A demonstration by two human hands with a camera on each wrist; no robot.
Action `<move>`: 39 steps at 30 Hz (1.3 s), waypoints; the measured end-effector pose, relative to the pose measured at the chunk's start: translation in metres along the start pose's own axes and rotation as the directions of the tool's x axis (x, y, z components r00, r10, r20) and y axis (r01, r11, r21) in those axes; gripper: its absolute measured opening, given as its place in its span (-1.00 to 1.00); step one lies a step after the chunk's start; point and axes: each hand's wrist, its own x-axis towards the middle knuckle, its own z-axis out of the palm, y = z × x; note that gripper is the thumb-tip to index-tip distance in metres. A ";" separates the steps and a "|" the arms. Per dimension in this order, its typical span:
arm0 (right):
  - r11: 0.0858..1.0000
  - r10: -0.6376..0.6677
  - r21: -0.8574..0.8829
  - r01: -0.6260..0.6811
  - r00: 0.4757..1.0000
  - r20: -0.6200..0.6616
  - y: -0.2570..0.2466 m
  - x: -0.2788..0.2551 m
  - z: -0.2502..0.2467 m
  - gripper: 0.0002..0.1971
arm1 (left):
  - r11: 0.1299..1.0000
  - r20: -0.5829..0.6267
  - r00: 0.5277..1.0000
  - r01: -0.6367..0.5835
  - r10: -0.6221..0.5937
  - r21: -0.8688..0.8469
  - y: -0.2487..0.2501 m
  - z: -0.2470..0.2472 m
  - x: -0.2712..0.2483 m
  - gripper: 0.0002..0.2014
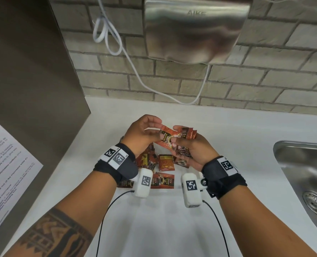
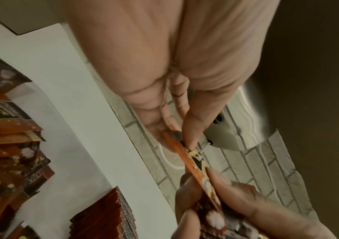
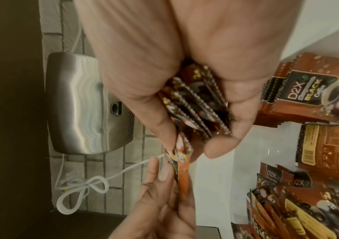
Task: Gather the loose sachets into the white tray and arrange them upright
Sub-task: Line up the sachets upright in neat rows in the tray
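Left hand [image 1: 143, 133] and right hand [image 1: 192, 149] around one sachet [image 1: 167, 139]

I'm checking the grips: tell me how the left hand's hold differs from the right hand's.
The left hand pinches one sachet by its end; the right hand grips a bundle of several. The left fingers look fairly straight, the right's curl around the bundle. Both are raised above the counter.

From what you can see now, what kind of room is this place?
Probably a pantry or washroom corner of an office or shared building. A steel sink is set into the white counter, a metal hand dryer hangs on the brick wall, and coffee sachets lie on the counter.
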 end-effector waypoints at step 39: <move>0.988 0.078 -0.136 -0.077 0.997 0.004 0.001 -0.005 0.013 -0.87 | 0.506 0.459 0.877 -0.464 0.143 0.727 0.009 0.018 -0.010 -0.32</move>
